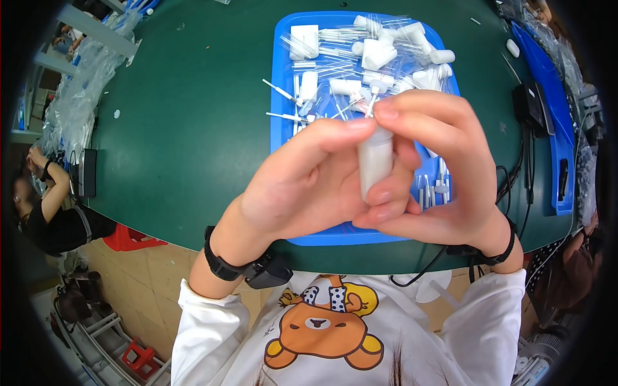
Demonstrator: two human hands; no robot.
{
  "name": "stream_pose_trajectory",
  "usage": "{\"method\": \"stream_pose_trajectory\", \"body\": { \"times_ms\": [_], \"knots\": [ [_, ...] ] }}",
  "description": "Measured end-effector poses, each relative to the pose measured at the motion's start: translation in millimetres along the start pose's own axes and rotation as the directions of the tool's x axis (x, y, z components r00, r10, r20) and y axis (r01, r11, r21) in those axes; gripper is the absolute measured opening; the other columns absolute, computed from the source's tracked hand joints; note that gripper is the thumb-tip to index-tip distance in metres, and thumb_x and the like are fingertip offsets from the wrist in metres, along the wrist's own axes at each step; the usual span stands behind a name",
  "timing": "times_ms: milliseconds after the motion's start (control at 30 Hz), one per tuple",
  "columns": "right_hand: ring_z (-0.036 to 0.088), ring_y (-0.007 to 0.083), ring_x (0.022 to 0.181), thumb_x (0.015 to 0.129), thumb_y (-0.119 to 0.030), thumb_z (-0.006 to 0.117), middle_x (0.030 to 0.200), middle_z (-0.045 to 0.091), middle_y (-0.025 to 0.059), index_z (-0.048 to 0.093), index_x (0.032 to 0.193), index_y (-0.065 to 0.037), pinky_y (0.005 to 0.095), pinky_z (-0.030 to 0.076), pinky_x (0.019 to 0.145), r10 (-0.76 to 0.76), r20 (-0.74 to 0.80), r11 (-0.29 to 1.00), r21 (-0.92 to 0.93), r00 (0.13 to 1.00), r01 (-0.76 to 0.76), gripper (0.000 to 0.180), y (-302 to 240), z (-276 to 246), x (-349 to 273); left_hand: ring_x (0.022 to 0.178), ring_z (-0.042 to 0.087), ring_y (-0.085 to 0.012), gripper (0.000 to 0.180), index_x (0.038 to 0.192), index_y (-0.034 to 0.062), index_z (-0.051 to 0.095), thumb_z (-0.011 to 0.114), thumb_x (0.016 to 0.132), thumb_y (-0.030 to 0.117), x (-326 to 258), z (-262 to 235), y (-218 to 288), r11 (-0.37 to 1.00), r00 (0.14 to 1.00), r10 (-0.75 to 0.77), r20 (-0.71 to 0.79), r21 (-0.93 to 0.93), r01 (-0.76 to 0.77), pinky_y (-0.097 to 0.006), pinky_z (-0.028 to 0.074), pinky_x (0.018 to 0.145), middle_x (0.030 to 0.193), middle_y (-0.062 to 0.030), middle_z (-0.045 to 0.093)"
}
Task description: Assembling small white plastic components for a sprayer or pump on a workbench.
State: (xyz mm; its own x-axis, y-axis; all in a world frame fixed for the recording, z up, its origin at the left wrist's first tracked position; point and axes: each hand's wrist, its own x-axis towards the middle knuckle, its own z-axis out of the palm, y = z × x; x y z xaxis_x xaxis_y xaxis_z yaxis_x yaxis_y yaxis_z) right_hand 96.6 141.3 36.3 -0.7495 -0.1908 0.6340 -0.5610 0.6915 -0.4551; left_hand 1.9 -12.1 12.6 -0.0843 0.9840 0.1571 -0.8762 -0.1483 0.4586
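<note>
One white bottle [375, 164] was held above the blue tray [279, 67], enclosed by the left hand [293, 177]; the right hand [465, 132] curved beside the bottle's top, its grip indeterminable.

- White bottle [374, 168]: partly covered by curled fingers [383, 197].
- Blue tray [279, 83]: partly hidden behind left hand [302, 174] and right hand [450, 145].
- White shirt [463, 325]: cut off at the lower edge.
- White scrap [116, 114]: too small to identify.

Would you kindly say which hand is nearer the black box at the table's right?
Right: the right hand is left of the black box, apart; the left hand is farther left.
</note>
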Motion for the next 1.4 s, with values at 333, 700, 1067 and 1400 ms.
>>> {"method": "stream_pose_trajectory", "body": {
  "times_ms": [333,700,1067,1400],
  "knots": [
    [0.063,0.0308,0.092,0.052,-0.021,0.091,0.108,0.062,0.0177,0.051,0.117,0.002,0.0371,0.051,0.078,-0.052,-0.057,0.994,0.095,0.997,0.057,0.080,3,12,-8,0.053,0.041,-0.0128,0.030,0.081,0.0046,0.045,0.033,0.097,0.028,1,-1,-7,1.000,0.998,0.006,0.062,-0.006,-0.006,-0.031,0.043,0.076,0.062,-0.0015,0.042],
    [0.064,0.0301,0.084,0.051,-0.021,0.091,0.100,0.062,0.0152,0.055,0.110,0.000,0.0353,0.051,0.068,-0.134,-0.076,0.991,-0.011,0.988,0.134,0.073,5,12,-11,0.048,0.036,-0.0102,0.028,0.068,0.0092,0.037,0.033,0.090,0.026,4,-5,-12,0.999,0.999,-0.039,0.023,0.021,0.038,-0.028,0.042,0.069,0.055,0.0018,0.036],
    [0.063,0.0290,0.087,0.050,-0.017,0.091,0.101,0.063,0.0165,0.056,0.108,0.001,0.0358,0.051,0.073,-0.078,-0.042,0.995,0.063,0.996,0.080,0.070,7,9,-8,0.051,0.039,-0.0126,0.031,0.074,0.0067,0.042,0.036,0.090,0.032,5,-3,-8,0.999,0.999,-0.043,-0.028,-0.029,0.042,-0.029,0.041,0.074,0.056,-0.0007,0.039],
    [0.060,0.0309,0.101,0.047,-0.027,0.092,0.108,0.061,0.0168,0.051,0.116,0.002,0.0393,0.045,0.088,-0.059,0.039,0.996,-0.071,0.998,0.062,0.085,0,-12,2,0.066,0.053,-0.0195,0.038,0.105,0.0004,0.049,0.037,0.095,0.035,3,5,-7,0.945,0.994,0.074,-0.084,0.324,-0.043,-0.037,0.045,0.080,0.075,-0.0094,0.055]
  ]
}}
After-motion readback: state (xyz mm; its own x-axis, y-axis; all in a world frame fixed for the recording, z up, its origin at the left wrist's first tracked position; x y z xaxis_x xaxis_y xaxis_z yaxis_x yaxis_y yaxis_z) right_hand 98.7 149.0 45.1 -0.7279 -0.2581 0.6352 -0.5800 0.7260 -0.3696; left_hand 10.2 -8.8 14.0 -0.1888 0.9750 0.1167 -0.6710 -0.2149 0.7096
